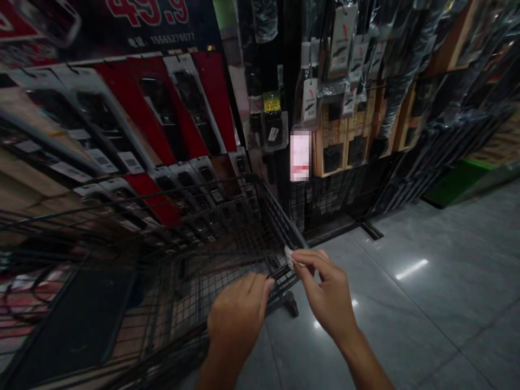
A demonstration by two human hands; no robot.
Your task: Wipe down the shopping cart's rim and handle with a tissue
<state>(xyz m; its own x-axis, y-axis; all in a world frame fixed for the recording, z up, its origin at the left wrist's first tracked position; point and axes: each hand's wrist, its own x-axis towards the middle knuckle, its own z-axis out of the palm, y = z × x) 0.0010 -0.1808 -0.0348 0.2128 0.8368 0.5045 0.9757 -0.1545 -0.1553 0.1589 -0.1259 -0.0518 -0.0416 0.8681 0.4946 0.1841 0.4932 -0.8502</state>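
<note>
A black wire shopping cart (239, 252) stands in front of me. My left hand (238, 311) is in front of its near side, fingers curled and thumb pressed alongside. What lies inside its fingers, if anything, is hidden; a dark edge of the cart shows just beyond the thumb tip. My right hand (325, 284) is over the cart's right end, a short way from the left. Between its thumb and fingers it pinches a small white crumpled piece (289, 256), like tissue or wipe. The piece is against or just above the cart's rim; I cannot tell which.
Packaged goods (190, 100) hang on a red-backed display at left. Bagged items with tags (310, 100) and wooden boxes (331, 141) hang ahead. A dark flat panel (81, 314) is at the cart's left. A rack foot (371, 230) sticks out onto the grey tile floor (418, 292).
</note>
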